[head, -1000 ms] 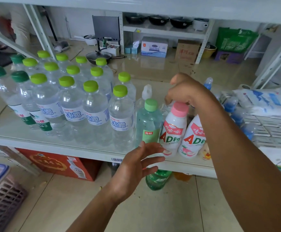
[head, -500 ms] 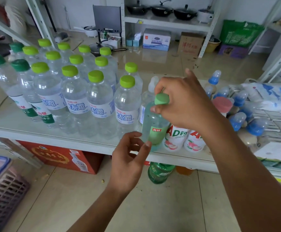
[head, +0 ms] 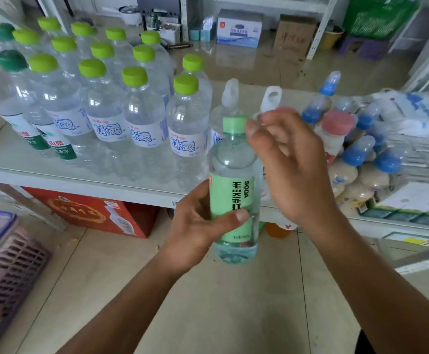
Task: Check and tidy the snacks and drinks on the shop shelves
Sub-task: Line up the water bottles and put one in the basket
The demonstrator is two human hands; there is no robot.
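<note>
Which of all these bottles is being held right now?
The soda bottle with the pale green label and cap: the left hand grips its middle, in front of the shelf. No other bottle is in a hand.

Pretty bright, soft even light all over, no hard shadows anywhere. The glossy beige floor tiles (head: pixel 259 65) at the back throw a pale sheen. The right hand (head: pixel 292 162) is motion-smeared, the blue-capped bottles (head: pixel 356 152) beside it look soft, and the white shelf edge (head: pixel 80 185) bows from the wide lens.

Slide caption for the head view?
Left hand grips green-labelled soda bottle before the shelf; right hand open beside its cap.
</note>
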